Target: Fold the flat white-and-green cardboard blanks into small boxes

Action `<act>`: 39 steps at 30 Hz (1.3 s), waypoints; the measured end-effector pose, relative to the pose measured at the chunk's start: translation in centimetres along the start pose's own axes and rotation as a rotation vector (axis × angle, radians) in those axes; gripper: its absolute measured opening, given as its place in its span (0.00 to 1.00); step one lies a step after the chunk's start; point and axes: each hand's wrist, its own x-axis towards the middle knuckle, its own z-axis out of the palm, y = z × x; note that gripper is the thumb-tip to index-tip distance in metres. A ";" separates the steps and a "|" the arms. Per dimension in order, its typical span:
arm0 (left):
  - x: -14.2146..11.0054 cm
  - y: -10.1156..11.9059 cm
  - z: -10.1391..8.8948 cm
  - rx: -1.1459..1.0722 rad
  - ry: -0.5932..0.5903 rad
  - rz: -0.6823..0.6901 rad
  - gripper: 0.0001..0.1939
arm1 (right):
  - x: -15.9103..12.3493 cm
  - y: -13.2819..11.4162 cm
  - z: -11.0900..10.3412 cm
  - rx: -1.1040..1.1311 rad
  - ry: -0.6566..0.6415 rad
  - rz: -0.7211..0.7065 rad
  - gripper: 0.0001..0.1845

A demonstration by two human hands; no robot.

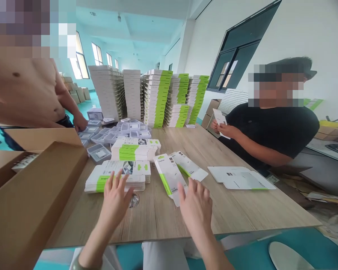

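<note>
Logged my left hand (115, 198) spread, fingertips against the near stack of white-and-green boxes (115, 179); my right hand (195, 210) spread, just beside the lower end of a loose flat carton (169, 174) on the wooden counter (242, 213)

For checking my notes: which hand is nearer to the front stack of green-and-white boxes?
Left. The left hand is at the front edge of the stack; the right hand is farther off, to its right.
</note>
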 end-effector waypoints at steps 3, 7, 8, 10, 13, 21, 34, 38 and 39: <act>2.0 -2.8 -1.3 0.095 -0.075 0.073 0.20 | -1.9 -2.1 0.9 -0.280 -0.173 -0.257 0.31; 2.7 -4.7 -2.8 0.171 -0.107 0.168 0.19 | -0.8 -3.8 2.1 -0.619 -0.466 -0.305 0.29; 2.6 -4.9 -3.2 0.181 -0.100 0.197 0.19 | -0.1 -3.6 2.1 -0.646 -0.479 -0.279 0.29; 2.3 -4.8 -4.4 0.190 -0.070 0.252 0.19 | 1.1 -2.9 2.0 -0.661 -0.472 -0.232 0.28; 1.5 -3.1 -6.5 0.179 0.110 0.306 0.18 | 2.8 -1.2 1.6 -0.679 -0.470 -0.187 0.28; -1.3 5.4 -6.4 -0.251 0.293 -0.228 0.21 | 5.2 -2.3 -1.0 -0.596 -0.371 -0.266 0.27; -4.4 6.6 -3.7 -0.623 -0.307 -0.310 0.26 | 2.2 -9.5 -5.2 0.274 -0.438 -0.188 0.09; -4.4 5.2 -4.1 -0.802 -0.576 -0.496 0.27 | 2.5 -10.2 -6.6 0.235 -0.680 -0.104 0.16; -4.5 5.0 -4.2 -0.915 -0.696 -0.600 0.29 | 2.5 -10.5 -6.9 0.230 -0.750 -0.079 0.16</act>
